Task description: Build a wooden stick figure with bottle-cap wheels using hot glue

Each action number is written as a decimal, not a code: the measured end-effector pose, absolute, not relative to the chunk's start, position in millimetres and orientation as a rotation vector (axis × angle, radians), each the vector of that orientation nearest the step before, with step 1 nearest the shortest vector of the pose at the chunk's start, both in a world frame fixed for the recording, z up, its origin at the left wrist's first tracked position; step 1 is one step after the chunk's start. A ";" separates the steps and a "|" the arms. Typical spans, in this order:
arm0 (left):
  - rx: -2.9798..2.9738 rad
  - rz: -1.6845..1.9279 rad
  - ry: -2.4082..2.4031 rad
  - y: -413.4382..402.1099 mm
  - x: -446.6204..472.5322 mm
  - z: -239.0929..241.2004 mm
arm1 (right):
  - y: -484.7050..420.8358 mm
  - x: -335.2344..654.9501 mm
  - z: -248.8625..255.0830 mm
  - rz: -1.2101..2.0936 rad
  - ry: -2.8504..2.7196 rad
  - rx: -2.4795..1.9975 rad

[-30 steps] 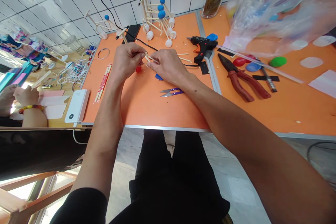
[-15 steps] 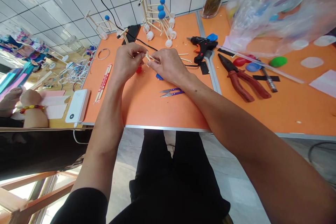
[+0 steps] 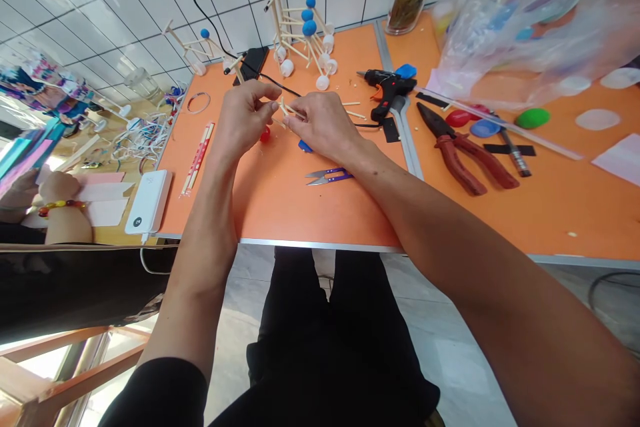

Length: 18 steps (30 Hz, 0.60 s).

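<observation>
My right hand [image 3: 323, 119] pinches a small frame of thin wooden sticks [image 3: 283, 107] between thumb and fingers, above the orange table. Close on its left is my left hand [image 3: 245, 117], thumb and forefinger slightly apart beside the frame's end; whether its lower fingers touch a stick is hard to make out. Under the hands lie a red ball-like piece [image 3: 265, 135] and a blue piece [image 3: 305, 146], both partly covered. Thread snips [image 3: 327, 177] with purple handles rest near my right wrist. Loose wooden sticks [image 3: 354, 110] lie behind my right hand.
Stick models with blue balls [image 3: 309, 27] and white wheels stand at the wall. Rightward are a glue gun [image 3: 385, 87], red-handled pliers [image 3: 463, 153] and a plastic bag [image 3: 545, 20]. A white power bank [image 3: 149, 201] and wrapped sticks [image 3: 197, 159] lie left, near another person's hand [image 3: 57, 190].
My left thumb and forefinger have parted a little from the stick frame. My right hand keeps its grip in nearly the same place.
</observation>
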<state>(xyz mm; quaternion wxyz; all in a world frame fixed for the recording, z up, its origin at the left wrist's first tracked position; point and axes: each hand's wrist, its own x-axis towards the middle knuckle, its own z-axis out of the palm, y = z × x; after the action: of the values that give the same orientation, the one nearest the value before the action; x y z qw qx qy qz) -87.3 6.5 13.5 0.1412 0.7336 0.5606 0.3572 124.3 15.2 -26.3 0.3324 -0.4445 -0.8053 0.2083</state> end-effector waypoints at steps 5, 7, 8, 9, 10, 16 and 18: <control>2.188 0.900 1.630 4.6 -88.9 16.2 | 13.6 122.5 -26.7 0.511 -2.092 -1.155; 2.201 0.882 1.630 3.3 -89.0 17.9 | 13.2 121.8 -27.0 0.493 -2.091 -1.148; 2.199 0.880 1.628 2.8 -88.7 18.4 | 13.1 121.7 -27.1 0.487 -2.092 -1.145; 2.193 0.882 1.627 2.4 -88.3 18.7 | 13.0 121.6 -27.1 0.484 -2.094 -1.142; 2.185 0.886 1.625 2.0 -87.8 18.7 | 12.9 121.6 -27.0 0.483 -2.096 -1.141; 2.129 0.910 1.591 0.1 -83.7 18.7 | 12.5 122.3 -26.0 0.517 -2.094 -1.153; 2.113 0.910 1.594 -0.3 -82.9 19.6 | 12.2 122.3 -25.4 0.535 -2.089 -1.160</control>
<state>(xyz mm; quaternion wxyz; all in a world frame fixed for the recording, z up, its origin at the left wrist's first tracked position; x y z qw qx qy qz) -82.9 -0.3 19.6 0.1704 0.7439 0.5613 0.3202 122.3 12.2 -25.4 0.3398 -0.4455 -0.8024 0.2056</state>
